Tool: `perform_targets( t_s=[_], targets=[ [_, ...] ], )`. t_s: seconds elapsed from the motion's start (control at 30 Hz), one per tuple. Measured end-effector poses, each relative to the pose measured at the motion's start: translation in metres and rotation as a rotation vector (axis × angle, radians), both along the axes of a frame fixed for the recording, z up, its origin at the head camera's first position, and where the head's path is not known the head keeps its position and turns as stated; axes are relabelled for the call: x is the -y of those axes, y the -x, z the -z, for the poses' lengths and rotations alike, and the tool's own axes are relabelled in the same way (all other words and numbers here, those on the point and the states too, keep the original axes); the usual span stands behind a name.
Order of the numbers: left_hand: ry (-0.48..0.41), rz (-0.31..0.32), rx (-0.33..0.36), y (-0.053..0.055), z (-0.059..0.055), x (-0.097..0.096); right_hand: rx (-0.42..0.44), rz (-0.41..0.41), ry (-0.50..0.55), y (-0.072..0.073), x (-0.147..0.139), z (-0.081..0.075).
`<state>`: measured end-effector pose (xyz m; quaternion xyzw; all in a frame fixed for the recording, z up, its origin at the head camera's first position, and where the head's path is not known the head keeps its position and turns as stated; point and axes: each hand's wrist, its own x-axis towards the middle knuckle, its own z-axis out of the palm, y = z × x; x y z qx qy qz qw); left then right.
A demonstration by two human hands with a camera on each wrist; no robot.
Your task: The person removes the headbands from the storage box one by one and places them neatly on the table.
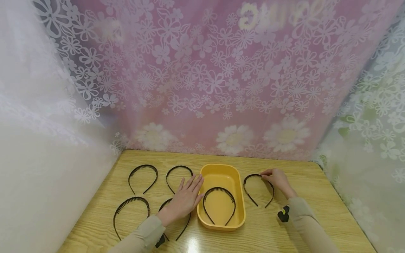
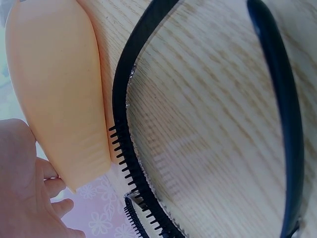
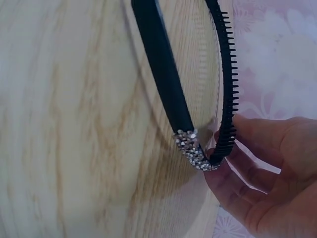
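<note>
At the table's right, my right hand (image 1: 278, 181) pinches the top of a black toothed headband (image 1: 253, 175) between thumb and fingers. The right wrist view shows silver sparkling stones on that headband (image 3: 168, 74), close to the fingertips. My left hand (image 1: 184, 200) lies with straight fingers against the left rim of a yellow plastic tray (image 1: 218, 179); the left wrist view shows those fingers at the tray's outer wall (image 2: 59, 89). One black headband (image 1: 218, 188) lies inside the tray, at its near end. Another headband (image 2: 121, 94) lies beneath my left forearm, partly hidden.
More black headbands lie left of the tray: one at the far left (image 1: 143, 166), one nearer the front (image 1: 131, 199), and one behind my left hand (image 1: 179, 166). A flowered pink curtain (image 1: 196, 88) hangs along the back edge of the wooden table (image 1: 316, 196).
</note>
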<state>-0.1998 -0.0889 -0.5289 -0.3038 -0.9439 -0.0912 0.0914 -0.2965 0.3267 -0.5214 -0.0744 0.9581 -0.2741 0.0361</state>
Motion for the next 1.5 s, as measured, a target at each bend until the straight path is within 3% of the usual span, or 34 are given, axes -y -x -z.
perform_targets(
  t_s=[0.37, 0.5, 0.7, 1.03, 1.5],
  targets=[
    [0.005, -0.003, 0.011, 0.0, -0.001, 0.0, 0.034, 0.05, -0.005, -0.001, 0.001, 0.001],
    [0.0, -0.008, 0.018, 0.0, -0.001, -0.001, -0.018, 0.059, -0.003, -0.002, 0.001, 0.0],
    [0.007, -0.009, 0.011, -0.001, -0.002, 0.0, -0.159, 0.046, 0.089, -0.003, 0.003, -0.008],
    [-0.005, 0.001, 0.016, -0.001, -0.004, 0.0, -0.046, 0.043, 0.35, -0.005, 0.012, -0.028],
    [-0.032, 0.01, 0.016, -0.002, -0.004, 0.0, -0.082, -0.078, 0.432, -0.014, 0.05, -0.059]
  ],
)
